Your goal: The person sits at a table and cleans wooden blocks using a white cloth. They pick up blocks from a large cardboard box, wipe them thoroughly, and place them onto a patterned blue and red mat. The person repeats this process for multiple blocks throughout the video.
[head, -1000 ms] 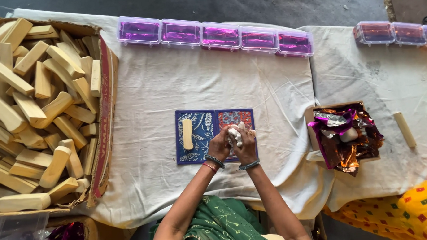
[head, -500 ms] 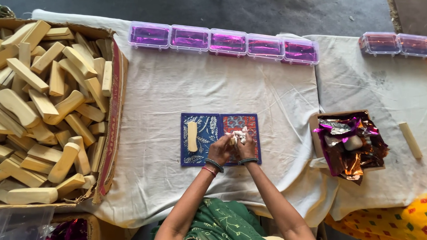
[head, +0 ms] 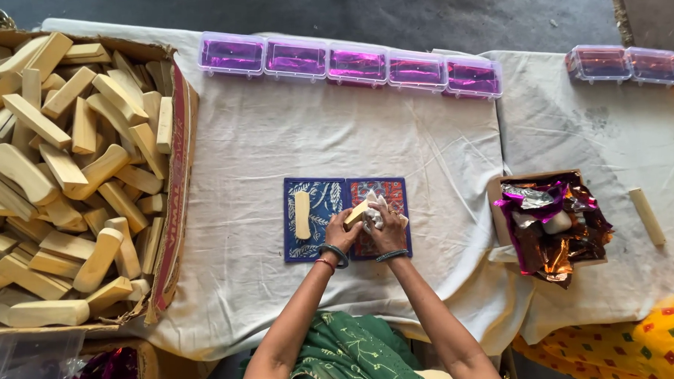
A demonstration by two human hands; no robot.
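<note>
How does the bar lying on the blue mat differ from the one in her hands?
The bar on the mat lies flat, bare and untouched, pointing away from the person. The held bar is tilted, gripped by the left hand and right hand, with crinkled white wrapping around one end, so only part shows. Both are pale, cream-coloured and oblong.

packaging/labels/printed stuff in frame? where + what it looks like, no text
Big cardboard box: left, open, brown with a red printed flap, full of pale wooden blocks.
Clear lidded boxes: row along the far edge, purple foil inside.
Two more clear boxes: far right, reddish contents.
Small cardboard box: right, holding crumpled purple and copper foil.
Printed mat: centre, blue and red, under the left hand and right hand.
</note>
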